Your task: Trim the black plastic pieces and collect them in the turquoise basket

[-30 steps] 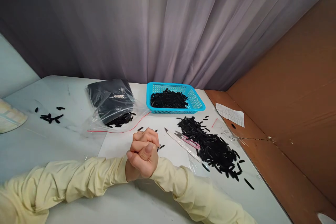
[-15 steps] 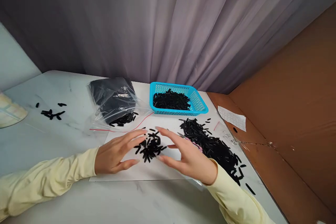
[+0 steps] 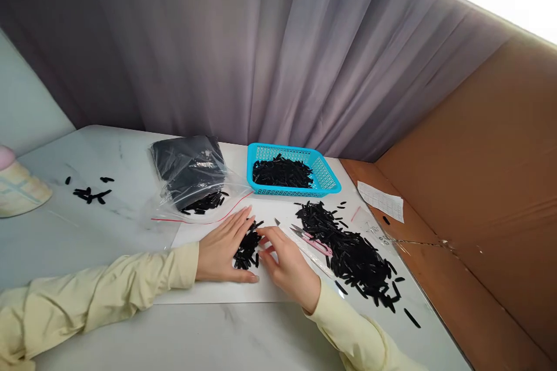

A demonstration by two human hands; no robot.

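A small heap of slim black pieces (image 3: 247, 250) lies on a white sheet (image 3: 187, 294) in front of me. My left hand (image 3: 221, 248) rests along the heap's left side, fingers stretched out and thumb reaching below it. On the other side, my right hand (image 3: 287, 266) is open with bent fingers, its fingertips at the heap's right edge. Neither hand visibly grips a piece. Some of the heap is hidden behind my fingers. To the right spreads a larger pile of the same black pieces (image 3: 352, 252), beside pink-handled snips (image 3: 317, 242).
Behind the sheet stand a clear zip bag (image 3: 189, 168) with black contents and a blue basket (image 3: 296, 191) of black pieces. Several stray pieces (image 3: 91, 194) lie at the left. A paper slip (image 3: 382, 202) is near the brown panel (image 3: 478, 197) on the right.
Both hands have closed in on the small heap, the left moving right and the right moving left. The heap is narrower, and the snips are now uncovered. The view has shifted slightly.
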